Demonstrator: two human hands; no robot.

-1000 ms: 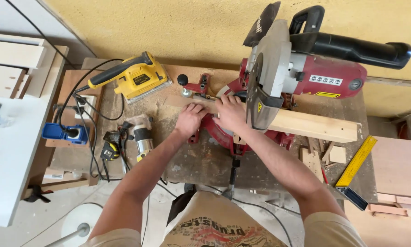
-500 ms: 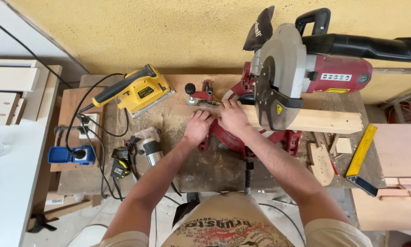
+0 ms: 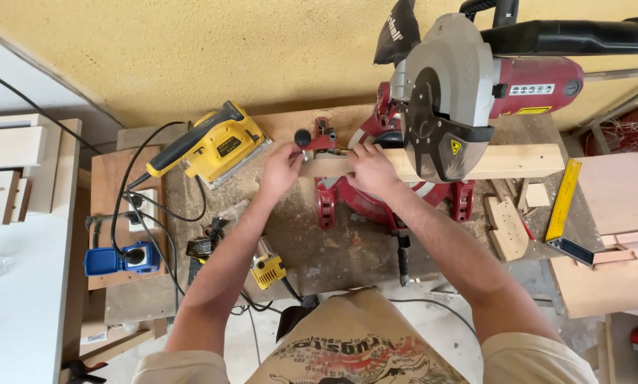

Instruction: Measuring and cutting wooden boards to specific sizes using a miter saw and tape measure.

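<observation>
Two hands on one wooden board [image 3: 504, 162] under the mitre saw [image 3: 461, 92], left hand [image 3: 282, 171] fingers pinching its end, right hand [image 3: 371, 169] fingers pressed flat on top

We see three labels, all on the mitre saw [image 3: 475, 78]. A small yellow warning triangle [image 3: 456, 147] sits on its dark lower blade guard. A white rectangular sticker [image 3: 531, 89] lies on its red motor housing, with a yellow strip label [image 3: 533, 110] just below it.

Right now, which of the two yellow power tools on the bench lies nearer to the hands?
The large yellow sander, at the back beside the left hand. The small yellow tool lies at the bench's front edge, near the forearm instead.
</observation>
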